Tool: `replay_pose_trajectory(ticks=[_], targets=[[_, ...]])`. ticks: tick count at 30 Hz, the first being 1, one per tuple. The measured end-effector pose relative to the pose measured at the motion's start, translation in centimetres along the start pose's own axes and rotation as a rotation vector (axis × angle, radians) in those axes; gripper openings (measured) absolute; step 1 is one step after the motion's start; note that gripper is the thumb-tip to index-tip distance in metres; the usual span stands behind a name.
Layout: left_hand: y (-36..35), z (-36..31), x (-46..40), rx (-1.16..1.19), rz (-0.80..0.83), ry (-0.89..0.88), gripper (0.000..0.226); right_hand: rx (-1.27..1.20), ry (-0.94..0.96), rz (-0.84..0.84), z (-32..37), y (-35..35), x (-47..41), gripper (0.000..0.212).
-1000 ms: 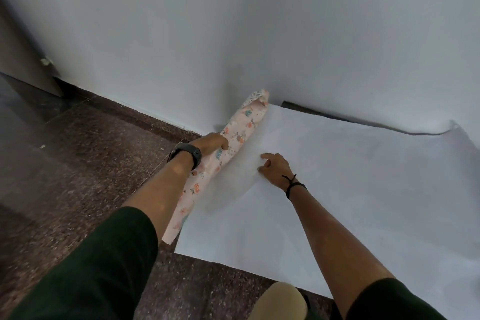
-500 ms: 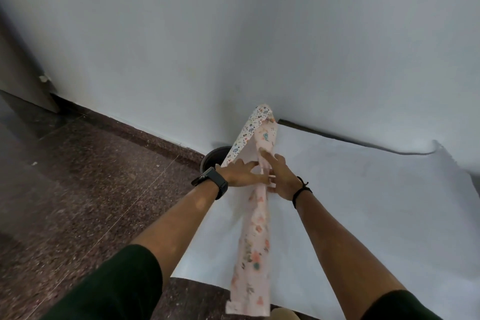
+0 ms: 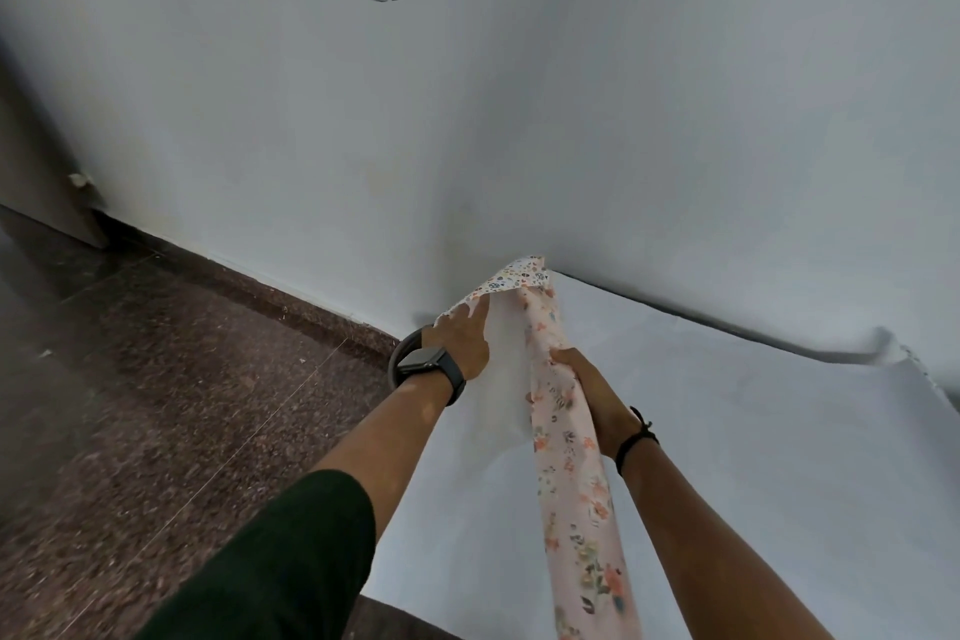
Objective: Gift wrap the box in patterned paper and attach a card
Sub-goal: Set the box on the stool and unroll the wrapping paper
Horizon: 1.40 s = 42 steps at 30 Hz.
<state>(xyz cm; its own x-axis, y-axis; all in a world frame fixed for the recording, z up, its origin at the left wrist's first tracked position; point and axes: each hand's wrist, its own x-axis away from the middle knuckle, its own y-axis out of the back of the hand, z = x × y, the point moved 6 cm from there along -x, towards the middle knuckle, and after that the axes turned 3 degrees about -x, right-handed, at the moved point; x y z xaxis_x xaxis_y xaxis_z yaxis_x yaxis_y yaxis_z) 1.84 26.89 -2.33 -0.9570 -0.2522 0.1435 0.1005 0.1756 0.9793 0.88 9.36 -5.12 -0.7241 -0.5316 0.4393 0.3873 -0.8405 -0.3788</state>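
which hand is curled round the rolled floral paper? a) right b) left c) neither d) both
a: the right hand is curled round the paper roll, while the left hand lies flat with straight fingers on the unrolled white side.

The roll of paper (image 3: 571, 457) is pale pink with small flowers in orange, coral and grey-green; its unrolled inner side is plain white, and the far end shows a white ground with small dark and orange blooms. The sheet (image 3: 727, 457) on the floor is white. The floor (image 3: 156, 379) is speckled reddish-brown stone. The watch (image 3: 431, 366) and wristband (image 3: 636, 437) are black, the sleeve (image 3: 291, 561) dark green.
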Motion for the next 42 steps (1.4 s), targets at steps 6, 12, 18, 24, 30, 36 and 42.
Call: replay_pose_trajectory(ticks=[6,12,18,24,30,36,42], targets=[[-0.7,1.1,-1.6,-0.001,0.009,-0.021,0.069,-0.096,-0.090,-0.068,-0.6,1.2,0.1,0.053],[-1.3,1.6,-1.8,-0.074,-0.022,-0.069,0.069,0.036,-0.118,-0.100,0.4,2.9,0.2,0.061],[-0.9,1.8,-1.9,-0.166,-0.049,-0.071,0.068,0.474,-0.010,-0.188,2.9,6.1,1.2,0.041],[-0.5,2.7,-2.1,-0.129,-0.067,-0.065,0.080,0.864,0.116,-0.275,6.0,8.6,2.7,0.030],[-0.3,2.8,-2.1,-0.187,-0.019,-0.135,0.087,0.848,0.057,-0.309,6.4,11.9,4.5,0.034],[-2.3,-3.1,0.2,-0.432,0.009,-0.268,0.052,0.803,0.058,-0.382,6.1,12.2,4.7,0.053],[-6.9,-10.5,5.4,-0.178,0.253,-0.371,0.068,0.753,0.047,-0.419,5.7,12.8,6.3,0.056]])
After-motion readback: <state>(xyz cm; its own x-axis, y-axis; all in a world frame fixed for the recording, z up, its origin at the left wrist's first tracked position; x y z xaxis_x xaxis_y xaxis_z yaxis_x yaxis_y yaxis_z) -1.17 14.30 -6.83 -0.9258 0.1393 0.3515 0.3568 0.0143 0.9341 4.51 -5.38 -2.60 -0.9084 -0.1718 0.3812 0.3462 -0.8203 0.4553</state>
